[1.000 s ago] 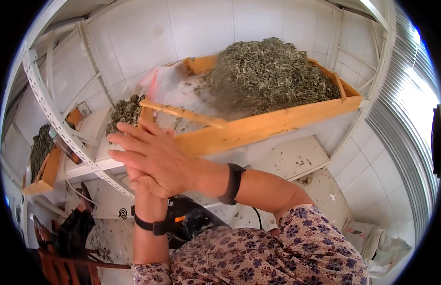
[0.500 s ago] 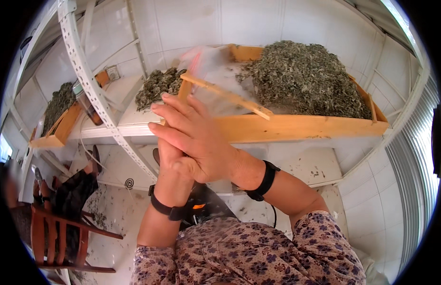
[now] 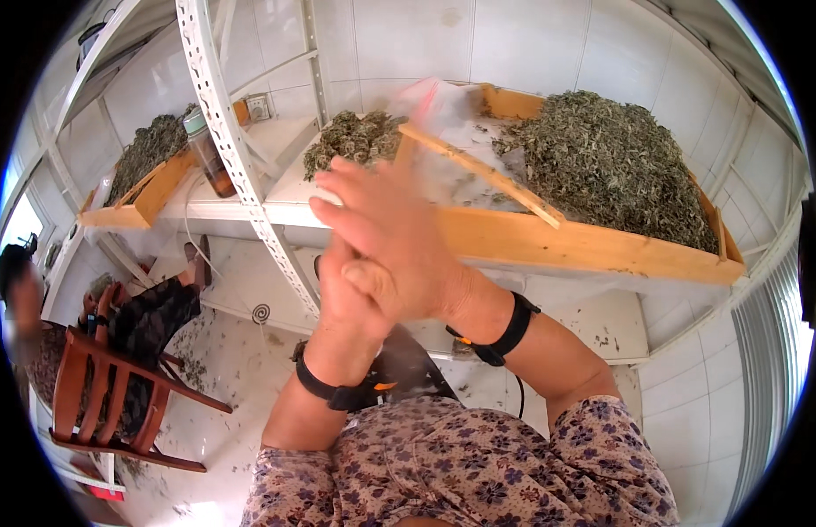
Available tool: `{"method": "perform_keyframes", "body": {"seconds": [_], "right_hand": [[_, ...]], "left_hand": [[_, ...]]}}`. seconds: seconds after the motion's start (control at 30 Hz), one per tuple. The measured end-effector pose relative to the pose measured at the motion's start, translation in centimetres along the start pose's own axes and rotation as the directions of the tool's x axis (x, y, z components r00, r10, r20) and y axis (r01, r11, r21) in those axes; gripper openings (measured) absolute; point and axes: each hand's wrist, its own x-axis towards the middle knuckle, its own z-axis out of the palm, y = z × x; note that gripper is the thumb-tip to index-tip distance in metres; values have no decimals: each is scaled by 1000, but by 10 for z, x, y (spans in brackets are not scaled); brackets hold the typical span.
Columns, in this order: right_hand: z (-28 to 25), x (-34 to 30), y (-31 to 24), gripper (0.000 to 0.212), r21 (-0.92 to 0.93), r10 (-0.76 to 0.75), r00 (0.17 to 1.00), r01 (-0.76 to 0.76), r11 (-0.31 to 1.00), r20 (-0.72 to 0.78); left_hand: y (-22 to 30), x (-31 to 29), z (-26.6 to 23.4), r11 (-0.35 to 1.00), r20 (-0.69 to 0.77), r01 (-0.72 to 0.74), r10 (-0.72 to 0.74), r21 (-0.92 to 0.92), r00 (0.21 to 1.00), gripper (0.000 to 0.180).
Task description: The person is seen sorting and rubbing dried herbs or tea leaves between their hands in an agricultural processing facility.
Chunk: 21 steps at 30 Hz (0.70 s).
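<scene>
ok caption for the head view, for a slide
Right hand laid over left hand before a wooden tray of dried green leaves.

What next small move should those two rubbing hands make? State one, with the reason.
Probably part the palms and reach the right hand forward to the small heap of dried green herb on the white shelf. The right hand lies pressed across the left hand, nothing shows between them, and that heap lies just beyond the fingers, beside the wooden tray piled with dried herb.
</scene>
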Motion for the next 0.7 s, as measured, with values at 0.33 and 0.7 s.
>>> {"method": "perform_keyframes", "body": {"seconds": [0.33, 0.7], "right_hand": [[30, 29, -10, 52, 38, -40, 996, 37, 999, 78], [53, 20, -24, 60, 75, 16, 990, -26, 997, 139]], "left_hand": [[9, 0, -38, 973, 175, -148, 180, -178, 968, 50], [30, -14, -41, 968, 65, -239, 244, -79, 968, 52]]}}
